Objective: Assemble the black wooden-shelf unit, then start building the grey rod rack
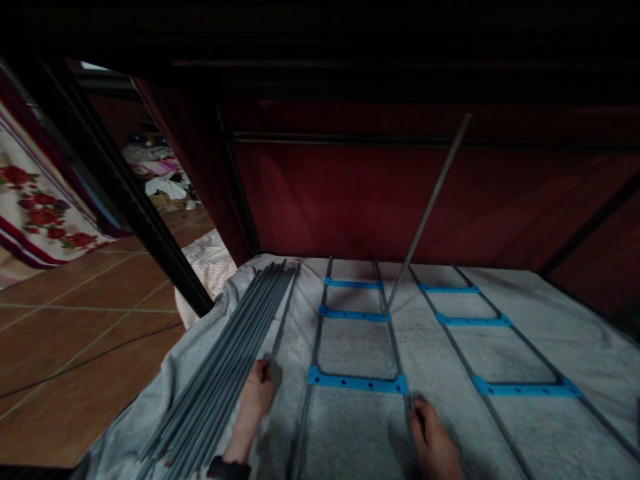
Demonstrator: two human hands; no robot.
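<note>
My left hand [257, 390] is closed, its fingertips on a single grey rod [287, 308] beside a bundle of similar rods [240, 340]. My right hand [434, 437] pinches at the right side rod [395, 345] of the middle ladder-like frame, just below its nearest blue crosspiece [358, 383]. Its fingers partly hide that spot. Two more blue crosspieces, one of them the middle bar [354, 313], span this frame farther back. From the right end of that bar a long grey rod [429, 210] rises at a slant.
A second frame with blue crosspieces [527, 389] lies to the right on the grey cloth [360, 437]. A dark red fabric wall [340, 200] closes the back. At left stand a black post [145, 207] and a tiled floor with a cable [107, 350].
</note>
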